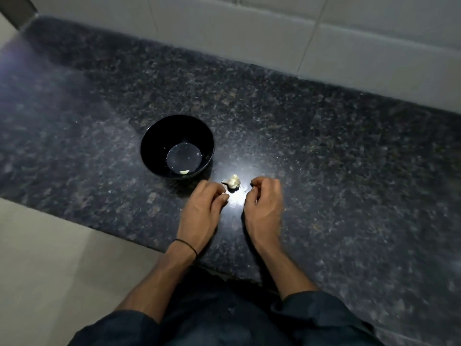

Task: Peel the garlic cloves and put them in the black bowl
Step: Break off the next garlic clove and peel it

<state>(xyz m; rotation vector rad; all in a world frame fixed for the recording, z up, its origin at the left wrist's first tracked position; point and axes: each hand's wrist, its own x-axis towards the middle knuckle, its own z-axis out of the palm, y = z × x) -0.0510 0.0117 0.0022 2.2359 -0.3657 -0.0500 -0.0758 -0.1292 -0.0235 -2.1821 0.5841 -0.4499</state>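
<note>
Head cam looks down on a dark speckled granite counter (pixel 324 158), w/ pale grey wall tiles (pixel 249 26) across the top of frame & a light floor (pixel 50 258) at lower left. Black bowl (pixel 149 136) sits centre-left on the stone w/ one peeled clove (pixel 184 172) inside by its near wall, and a garlic chunk (pixel 232 182) rests just lower right of it, between & a touch above both hands, touching neither. Left hand (pixel 199 208), fingers curled, pinches a small white bit (pixel 223 194) at its tips; right hand (pixel 264 208) is curled too, but can't tell if anything's in it.
</note>
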